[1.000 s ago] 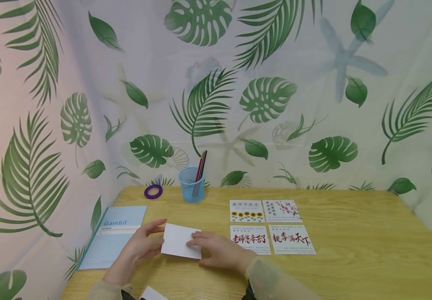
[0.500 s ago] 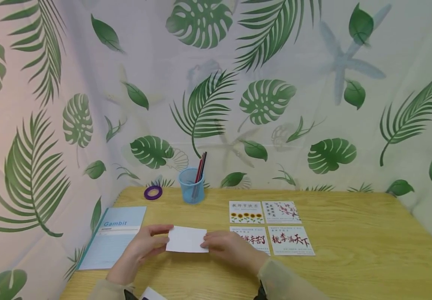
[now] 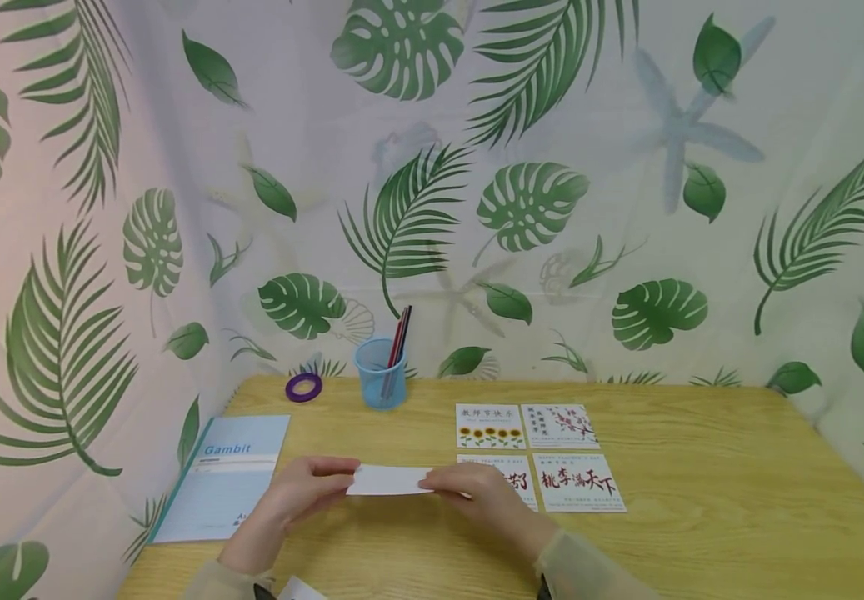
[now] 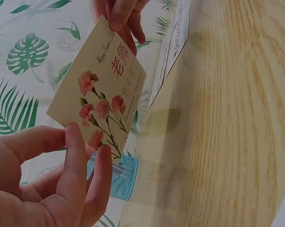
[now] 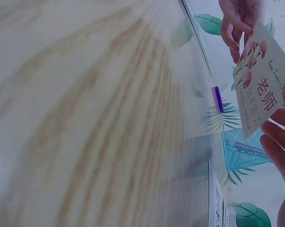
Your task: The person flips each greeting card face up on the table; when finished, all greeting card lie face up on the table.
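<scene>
Both hands hold a greeting card [image 3: 389, 481] above the table, its plain white side facing up in the head view. The wrist views show the other face of the card [image 4: 104, 75], printed with pink carnations and red Chinese characters. At its left end, the left hand [image 3: 304, 496] pinches the edge between thumb and fingers. The right hand [image 3: 480, 496] pinches the opposite end. Just behind the right hand lies a card with red lettering [image 3: 523, 483], partly covered by it. Beside that is another red-lettered card [image 3: 580, 482].
A sunflower card [image 3: 489, 437] and a blossom card [image 3: 570, 425] lie farther back. A blue mesh pen cup [image 3: 382, 383] with pencils and a purple ring [image 3: 303, 387] stand at the rear. A Gambit notebook [image 3: 222, 475] lies left; a white piece [image 3: 300, 590] shows at the bottom edge.
The right hand has shifted from lying over the card to pinching its right end. The card has moved slightly right and nearer, and tilted, so its white side looks narrower.
</scene>
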`<act>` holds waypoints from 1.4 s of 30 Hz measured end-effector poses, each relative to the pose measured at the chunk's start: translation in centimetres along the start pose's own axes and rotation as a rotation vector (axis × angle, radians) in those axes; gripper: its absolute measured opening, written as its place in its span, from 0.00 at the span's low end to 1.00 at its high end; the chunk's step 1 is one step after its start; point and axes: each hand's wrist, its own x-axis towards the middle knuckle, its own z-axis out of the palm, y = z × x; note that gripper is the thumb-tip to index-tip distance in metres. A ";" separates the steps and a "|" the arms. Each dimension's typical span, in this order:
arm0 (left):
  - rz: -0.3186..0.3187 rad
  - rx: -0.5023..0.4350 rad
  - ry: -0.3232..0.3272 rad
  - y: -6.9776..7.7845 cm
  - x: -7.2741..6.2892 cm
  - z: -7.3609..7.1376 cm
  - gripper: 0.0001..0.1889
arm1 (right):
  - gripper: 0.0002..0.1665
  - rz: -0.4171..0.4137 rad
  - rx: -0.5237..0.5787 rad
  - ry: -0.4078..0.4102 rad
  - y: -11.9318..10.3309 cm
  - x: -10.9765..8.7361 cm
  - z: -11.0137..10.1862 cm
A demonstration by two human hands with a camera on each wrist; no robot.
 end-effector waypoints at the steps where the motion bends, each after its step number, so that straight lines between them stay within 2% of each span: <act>1: 0.003 -0.009 -0.016 0.0 0.0 0.1 0.20 | 0.21 0.002 0.002 0.011 0.0 -0.1 -0.1; 5: 0.015 -0.026 -0.063 0.2 -0.2 0.4 0.21 | 0.20 0.045 0.016 0.031 0.0 -0.4 -0.2; 10: 0.030 -0.018 -0.068 0.3 -0.2 0.7 0.22 | 0.16 0.118 0.066 0.065 -0.4 0.1 -0.6; 16: 0.030 0.009 -0.045 0.3 -0.2 1.1 0.20 | 0.17 0.167 0.070 0.096 -0.7 0.2 -1.1; 23: 0.042 0.065 -0.015 0.4 -0.1 1.7 0.14 | 0.19 0.211 0.098 0.178 -0.4 -0.6 -1.0; 31: 0.067 0.002 0.003 0.8 0.3 3.1 0.10 | 0.13 0.390 0.111 0.246 -0.5 -0.9 -1.2; 38: 0.089 -0.047 0.040 1.0 0.5 4.2 0.10 | 0.10 0.491 0.165 0.276 -0.8 -0.7 -1.5; 42: 0.118 -0.065 0.050 1.6 1.0 5.2 0.11 | 0.10 0.622 0.204 0.317 -0.7 -0.6 -2.0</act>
